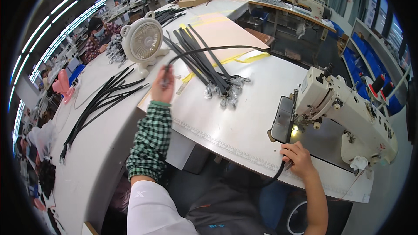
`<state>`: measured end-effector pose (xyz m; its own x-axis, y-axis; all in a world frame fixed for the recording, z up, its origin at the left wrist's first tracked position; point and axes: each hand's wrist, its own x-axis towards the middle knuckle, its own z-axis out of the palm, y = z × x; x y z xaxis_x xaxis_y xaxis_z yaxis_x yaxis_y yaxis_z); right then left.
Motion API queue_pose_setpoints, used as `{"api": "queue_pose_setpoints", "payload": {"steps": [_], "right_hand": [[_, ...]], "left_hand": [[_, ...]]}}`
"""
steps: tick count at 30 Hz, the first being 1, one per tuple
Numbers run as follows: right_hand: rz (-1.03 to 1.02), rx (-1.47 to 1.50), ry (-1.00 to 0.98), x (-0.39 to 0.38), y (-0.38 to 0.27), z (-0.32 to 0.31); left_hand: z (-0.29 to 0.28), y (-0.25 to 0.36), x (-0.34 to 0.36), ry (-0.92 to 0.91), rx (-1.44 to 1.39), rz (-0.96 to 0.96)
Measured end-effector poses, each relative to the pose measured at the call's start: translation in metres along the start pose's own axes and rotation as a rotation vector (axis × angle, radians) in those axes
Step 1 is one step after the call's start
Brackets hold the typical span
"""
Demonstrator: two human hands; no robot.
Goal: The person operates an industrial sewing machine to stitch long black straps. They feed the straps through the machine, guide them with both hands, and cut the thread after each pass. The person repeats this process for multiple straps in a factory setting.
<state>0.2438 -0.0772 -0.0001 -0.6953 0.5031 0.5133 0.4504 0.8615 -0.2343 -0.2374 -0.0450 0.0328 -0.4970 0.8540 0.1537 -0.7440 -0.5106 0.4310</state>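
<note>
My left hand (162, 85), below the white fan (143, 39), grips a long dark strap (217, 46) that arches up and rightward over the table. My right hand (296, 160) pinches a black strap (277, 174) just below the dark plate at the white sewing machine (331, 100), where a small lamp is lit; whether both hands hold one strap I cannot tell. A bundle of dark straps with clear-wrapped metal ends (224, 91) lies on the white table (226, 132), partly over a pale pink sheet (230, 35).
More black straps (100, 104) lie on the left surface near a pink fan (63, 85). A co-worker (98, 39) sits at the upper left beside wrapped hardware. A cardboard box (193, 1) is at the back. Thread spools (379, 87) and blue bins (355, 67) are at the right.
</note>
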Motion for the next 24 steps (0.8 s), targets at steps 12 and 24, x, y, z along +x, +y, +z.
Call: {"api": "queue_pose_setpoints", "payload": {"steps": [12, 24], "right_hand": [[-0.009, 0.004, 0.017, 0.0, -0.004, 0.001], [-0.062, 0.049, 0.063, -0.01, 0.009, 0.008]], "left_hand": [[-0.143, 0.294, -0.092, 0.653, -0.28, 1.049], [0.07, -0.082, -0.115, -1.108, 1.463, -0.121]]}}
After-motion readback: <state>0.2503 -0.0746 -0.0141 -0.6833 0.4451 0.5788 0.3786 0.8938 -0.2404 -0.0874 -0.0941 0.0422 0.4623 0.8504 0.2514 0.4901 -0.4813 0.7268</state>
